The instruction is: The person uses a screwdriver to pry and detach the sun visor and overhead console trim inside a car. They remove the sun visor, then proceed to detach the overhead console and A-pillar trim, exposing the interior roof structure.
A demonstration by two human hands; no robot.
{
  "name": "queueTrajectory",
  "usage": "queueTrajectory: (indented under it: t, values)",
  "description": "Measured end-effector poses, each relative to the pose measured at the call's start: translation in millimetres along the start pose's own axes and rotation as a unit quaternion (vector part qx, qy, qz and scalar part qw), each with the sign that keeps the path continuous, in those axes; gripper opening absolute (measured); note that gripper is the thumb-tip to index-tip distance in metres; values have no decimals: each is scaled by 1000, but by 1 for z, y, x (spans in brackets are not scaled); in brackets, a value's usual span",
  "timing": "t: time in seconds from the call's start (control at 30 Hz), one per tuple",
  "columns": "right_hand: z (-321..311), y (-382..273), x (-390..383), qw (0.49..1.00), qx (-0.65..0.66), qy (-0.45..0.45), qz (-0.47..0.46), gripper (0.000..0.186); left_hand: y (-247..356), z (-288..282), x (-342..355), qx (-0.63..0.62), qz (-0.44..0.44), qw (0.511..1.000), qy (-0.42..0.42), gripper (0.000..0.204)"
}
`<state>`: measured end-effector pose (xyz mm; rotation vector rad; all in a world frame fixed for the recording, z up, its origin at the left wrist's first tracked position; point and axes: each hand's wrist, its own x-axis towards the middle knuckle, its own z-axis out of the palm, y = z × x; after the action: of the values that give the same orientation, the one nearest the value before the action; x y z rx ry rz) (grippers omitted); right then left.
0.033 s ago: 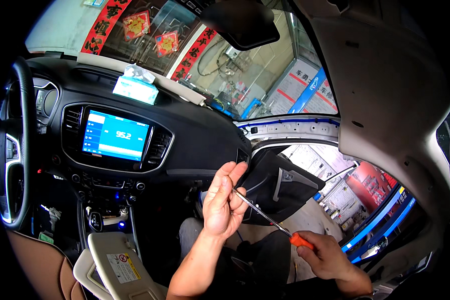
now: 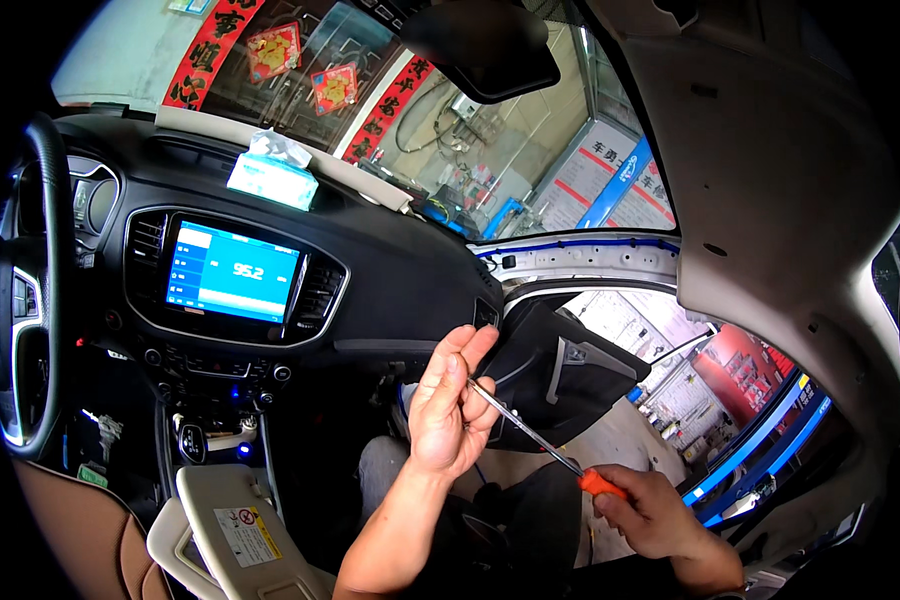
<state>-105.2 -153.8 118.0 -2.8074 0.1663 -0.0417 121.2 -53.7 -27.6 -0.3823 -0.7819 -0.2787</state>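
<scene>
Both of my hands are on a screwdriver point(image 2: 526, 428) with a long metal shaft and an orange handle. My right hand point(image 2: 652, 510), at the lower right, is closed round the handle. My left hand point(image 2: 448, 415) is raised in the middle of the view, its thumb and fingers closed about the far end of the shaft; the tip is hidden among the fingers. The shaft slants from the handle up and left to that hand. Beyond the left hand stands the open car door point(image 2: 560, 375), apart from it. My legs point(image 2: 385, 475) show below.
On the left are a steering wheel point(image 2: 45, 280), a lit dashboard screen point(image 2: 235, 268) and a tissue pack point(image 2: 273, 175) on the dash. A detached beige sun visor point(image 2: 240, 530) lies at lower left. Overhead, the bare headliner point(image 2: 760, 130) spans the right; blue posts point(image 2: 760, 445) stand outside.
</scene>
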Motion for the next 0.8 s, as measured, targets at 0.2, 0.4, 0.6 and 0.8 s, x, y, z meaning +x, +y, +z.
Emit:
queueTrajectory:
  t: [0.2,0.4,0.6,0.8]
  values:
    - [8,28,4,919,355,-141,95,31,-3,3,-2,0,-15,1000,-11,31]
    - [49,68,25,917,375,-133,-21,34,4,20,11,47,-32,998,-10,34]
    - [80,78,47,877,434,-148,-142,41,17,38,24,101,-52,992,-60,44]
    - [76,64,57,826,507,-127,-210,44,53,70,54,327,140,934,24,28]
